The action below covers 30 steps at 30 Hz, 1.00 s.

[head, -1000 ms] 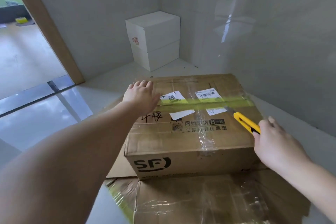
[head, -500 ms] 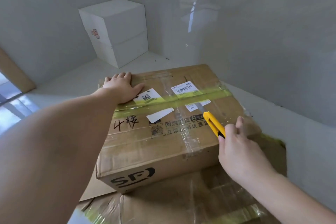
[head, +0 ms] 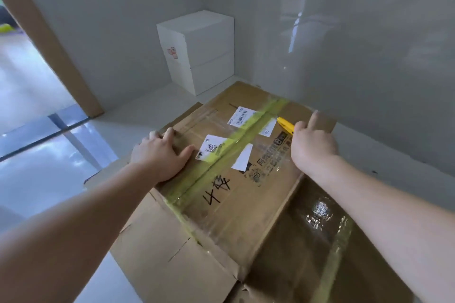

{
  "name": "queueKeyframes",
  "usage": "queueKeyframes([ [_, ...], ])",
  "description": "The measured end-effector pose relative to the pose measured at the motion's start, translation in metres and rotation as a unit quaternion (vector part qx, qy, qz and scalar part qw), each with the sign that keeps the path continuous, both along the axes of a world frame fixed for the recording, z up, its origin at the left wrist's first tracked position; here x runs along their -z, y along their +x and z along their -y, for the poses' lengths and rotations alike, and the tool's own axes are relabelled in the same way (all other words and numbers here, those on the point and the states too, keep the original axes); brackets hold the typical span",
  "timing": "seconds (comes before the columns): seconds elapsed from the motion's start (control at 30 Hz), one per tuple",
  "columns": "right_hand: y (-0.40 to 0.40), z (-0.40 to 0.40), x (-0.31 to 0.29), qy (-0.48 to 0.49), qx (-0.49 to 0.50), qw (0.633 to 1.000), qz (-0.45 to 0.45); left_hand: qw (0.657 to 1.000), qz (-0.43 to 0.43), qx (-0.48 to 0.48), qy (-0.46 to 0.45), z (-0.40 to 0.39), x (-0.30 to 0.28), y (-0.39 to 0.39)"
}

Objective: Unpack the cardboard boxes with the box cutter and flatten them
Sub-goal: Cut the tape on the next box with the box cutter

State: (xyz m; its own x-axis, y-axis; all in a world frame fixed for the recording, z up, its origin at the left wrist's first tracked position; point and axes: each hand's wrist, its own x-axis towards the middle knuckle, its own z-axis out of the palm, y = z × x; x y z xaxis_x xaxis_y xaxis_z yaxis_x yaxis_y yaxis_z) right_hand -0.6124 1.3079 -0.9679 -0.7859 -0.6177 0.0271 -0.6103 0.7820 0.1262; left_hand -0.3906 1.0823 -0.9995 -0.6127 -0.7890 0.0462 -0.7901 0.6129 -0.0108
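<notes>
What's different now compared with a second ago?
The right hand has carried the yellow box cutter further along the box, up beside the far part of the yellow-green tape. The camera view swung too. The left hand still presses flat on the box top; the white box stays in the corner.

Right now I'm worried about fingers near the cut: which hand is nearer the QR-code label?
Left. The left hand presses flat on the box top, thumb almost touching the QR-code label. The right hand grips the box cutter across the yellow-green tape.
</notes>
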Motion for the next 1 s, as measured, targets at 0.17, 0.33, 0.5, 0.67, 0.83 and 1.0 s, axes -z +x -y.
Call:
queueKeyframes([
  [0.17, 0.032, -0.029, -0.001, 0.020, -0.024, 0.999, 0.020, 1.000, 0.027, 0.000, -0.013, -0.018, -0.002, 0.017],
  [0.33, 0.060, -0.080, 0.006, -0.029, -0.044, 0.994, 0.091, 0.999, 0.017, -0.028, 0.013, -0.040, -0.006, 0.015],
  [0.5, 0.080, -0.091, 0.008, -0.147, -0.022, 0.969, 0.199, 0.999, -0.003, -0.037, 0.029, -0.069, -0.007, 0.013],
  [0.67, 0.043, -0.068, -0.004, -0.177, 0.045, 0.963, 0.198, 0.999, 0.009, -0.036, 0.040, -0.105, -0.013, 0.018],
  [0.83, -0.004, -0.028, -0.021, -0.165, 0.009, 0.973, 0.161, 0.999, 0.028, 0.003, 0.018, -0.156, -0.009, 0.033],
  [1.0, -0.011, -0.045, -0.011, -0.114, -0.018, 0.985, 0.127, 0.986, 0.025, 0.160, 0.049, -0.155, -0.008, 0.035],
])
